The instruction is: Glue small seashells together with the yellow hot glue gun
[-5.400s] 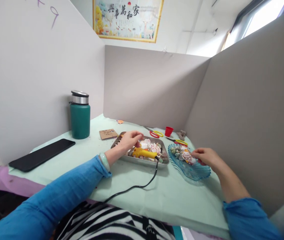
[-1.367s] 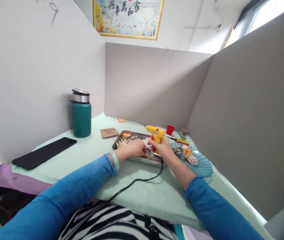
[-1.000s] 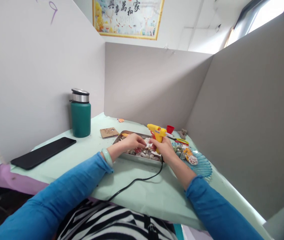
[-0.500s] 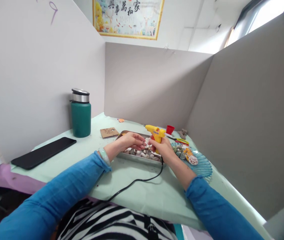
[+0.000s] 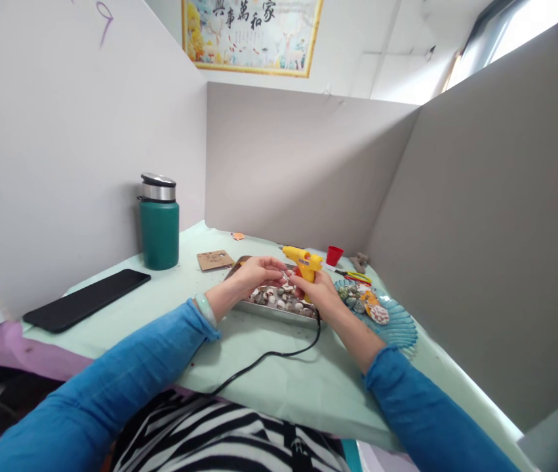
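My right hand (image 5: 318, 292) is closed round the grip of a yellow glue gun (image 5: 303, 257), its nozzle pointing left and its black cord trailing toward me. My left hand (image 5: 261, 273), a pale bangle on its wrist, has its fingertips pinched together beside the right thumb. Something small and whitish shows at the fingertips, too small to make out. Both hands are over a metal tray (image 5: 279, 313) that holds many small shells (image 5: 281, 303). To the right, a blue ribbed glass plate (image 5: 401, 326) bears shell pieces and round decorated bits (image 5: 378, 314).
A green bottle (image 5: 159, 233) and a black phone (image 5: 86, 300) are on the left. Behind the tray lie a brown card (image 5: 214, 260) and an orange piece (image 5: 238, 236). A red cup (image 5: 334, 255) and scissors (image 5: 357, 276) sit at the back right. Grey partitions (image 5: 308, 164) enclose the table.
My left hand has shifted slightly right, its fingertips now meeting at the right thumb. The glue gun has moved a little to the left.
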`<state>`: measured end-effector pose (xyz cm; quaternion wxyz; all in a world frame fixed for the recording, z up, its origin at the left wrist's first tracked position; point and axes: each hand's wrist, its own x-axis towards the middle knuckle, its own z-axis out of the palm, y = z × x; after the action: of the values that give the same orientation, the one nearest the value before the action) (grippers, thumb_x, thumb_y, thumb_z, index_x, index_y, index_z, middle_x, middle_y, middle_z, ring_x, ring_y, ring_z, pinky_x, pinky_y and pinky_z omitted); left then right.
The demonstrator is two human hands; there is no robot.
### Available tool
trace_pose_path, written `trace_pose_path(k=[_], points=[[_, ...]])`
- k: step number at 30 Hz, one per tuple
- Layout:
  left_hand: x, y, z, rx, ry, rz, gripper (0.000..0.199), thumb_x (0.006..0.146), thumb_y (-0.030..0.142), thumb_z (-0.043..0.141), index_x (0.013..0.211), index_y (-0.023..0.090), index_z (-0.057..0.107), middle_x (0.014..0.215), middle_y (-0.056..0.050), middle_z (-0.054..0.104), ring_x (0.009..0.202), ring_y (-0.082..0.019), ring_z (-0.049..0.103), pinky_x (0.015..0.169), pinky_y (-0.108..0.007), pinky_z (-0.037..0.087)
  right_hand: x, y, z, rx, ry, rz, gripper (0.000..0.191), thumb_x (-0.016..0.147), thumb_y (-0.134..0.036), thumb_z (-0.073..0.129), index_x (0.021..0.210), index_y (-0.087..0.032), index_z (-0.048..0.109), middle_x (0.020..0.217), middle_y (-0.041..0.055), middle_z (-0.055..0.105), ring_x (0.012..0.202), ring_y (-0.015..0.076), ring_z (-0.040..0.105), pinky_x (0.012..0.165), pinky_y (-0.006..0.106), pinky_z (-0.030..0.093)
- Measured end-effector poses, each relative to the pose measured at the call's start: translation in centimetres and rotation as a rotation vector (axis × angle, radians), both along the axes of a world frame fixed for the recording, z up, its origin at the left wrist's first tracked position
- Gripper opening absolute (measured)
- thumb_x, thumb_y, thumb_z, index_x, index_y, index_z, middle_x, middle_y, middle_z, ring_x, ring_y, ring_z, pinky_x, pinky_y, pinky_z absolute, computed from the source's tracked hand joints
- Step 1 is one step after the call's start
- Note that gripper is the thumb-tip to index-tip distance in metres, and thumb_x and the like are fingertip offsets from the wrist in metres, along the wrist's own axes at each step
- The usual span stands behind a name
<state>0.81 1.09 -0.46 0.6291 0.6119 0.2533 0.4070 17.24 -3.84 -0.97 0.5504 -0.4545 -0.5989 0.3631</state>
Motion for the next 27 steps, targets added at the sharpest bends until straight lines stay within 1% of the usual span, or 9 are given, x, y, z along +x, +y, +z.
trace_pose_path(k=[3,8,13,16,20,24,27], points=[[0.11,0.04,-0.13,0.026,-0.005,0.029,0.026,0.062,0.015,0.072,0.085,0.009,0.06,0.081,-0.007,0.067,0.067,-0.012,0.064,0.077,-0.031,0.051,0.02,0.09,-0.05,-0.003,0.01,0.012,0.028,0.064,-0.035,0.065,0.083,-0.018,0.054,0.061,-0.0033,0.057,0.043,0.0081,0.048,0.039,0.02,0.037],[0.13,0.47,-0.58,0.144,0.064,0.063,0.026,0.066,0.025,0.07,0.086,0.01,0.061,0.075,-0.006,0.067,0.068,-0.013,0.064,0.073,-0.03,0.052,0.01,0.08,0.03,0.002,0.002,0.009,0.03,0.064,-0.036,0.066,0.083,-0.017,0.054,0.059,-0.0031,0.058,0.043,0.0081,0.048,0.04,0.02,0.038],[0.18,0.08,-0.29,0.208,0.193,0.128,0.028,0.066,0.032,0.069,0.083,0.011,0.062,0.068,-0.005,0.065,0.062,-0.013,0.063,0.062,-0.025,0.05,0.12,0.1,0.04,0.006,0.006,0.015,0.029,0.065,-0.036,0.066,0.084,-0.017,0.054,0.065,-0.0008,0.061,0.045,0.0082,0.049,0.041,0.021,0.04],[0.12,-0.23,-0.02,0.248,0.279,0.122,0.028,0.067,0.034,0.068,0.082,0.011,0.063,0.065,-0.004,0.064,0.057,-0.011,0.06,0.052,-0.021,0.046,0.25,0.21,-0.09,0.019,0.006,0.015,0.027,0.066,-0.035,0.065,0.084,-0.017,0.054,0.065,-0.0011,0.06,0.045,0.0081,0.049,0.041,0.02,0.04],[0.03,-0.17,-0.09,0.231,0.293,0.077,0.029,0.067,0.036,0.068,0.082,0.011,0.065,0.065,-0.003,0.062,0.053,-0.009,0.057,0.049,-0.019,0.042,0.34,0.27,-0.19,0.028,0.023,0.012,0.026,0.067,-0.035,0.062,0.085,-0.017,0.054,0.065,-0.0011,0.061,0.045,0.0083,0.05,0.042,0.02,0.04],[0.0,0.02,-0.35,0.154,0.275,0.056,0.034,0.066,0.04,0.068,0.084,0.012,0.065,0.076,-0.005,0.064,0.051,-0.008,0.055,0.052,-0.021,0.045,0.26,0.05,0.04,0.018,0.035,-0.044,0.027,0.067,-0.036,0.063,0.084,-0.017,0.053,0.059,-0.0023,0.058,0.043,0.0083,0.049,0.041,0.02,0.039],[-0.02,-0.04,-0.34,0.143,0.275,0.04,0.036,0.065,0.042,0.068,0.081,0.011,0.065,0.076,-0.005,0.063,0.051,-0.007,0.054,0.052,-0.022,0.045,0.21,-0.02,0.12,0.024,0.038,-0.033,0.027,0.067,-0.036,0.064,0.084,-0.017,0.053,0.059,-0.0024,0.058,0.043,0.0085,0.049,0.041,0.021,0.039]])
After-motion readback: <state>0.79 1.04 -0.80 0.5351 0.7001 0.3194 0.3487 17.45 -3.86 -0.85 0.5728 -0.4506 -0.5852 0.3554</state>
